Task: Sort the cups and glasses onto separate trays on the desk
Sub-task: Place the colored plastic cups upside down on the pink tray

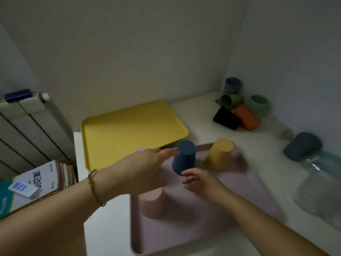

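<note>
Dim light falls on plain pale walls [129, 43] meeting in a corner above the white counter [203, 117]. A ribbed white radiator [27, 130] stands left, beside stacked books [36, 183].

On the pink tray [230, 209] we see three upturned cups: blue [184, 157] at its far edge, yellow [218, 154] beside it, pink [152, 204] nearer. Beyond it lies the yellow tray [129, 130].

three cups [184, 157] on near tray [230, 204], empty tray [129, 126] behind
</note>
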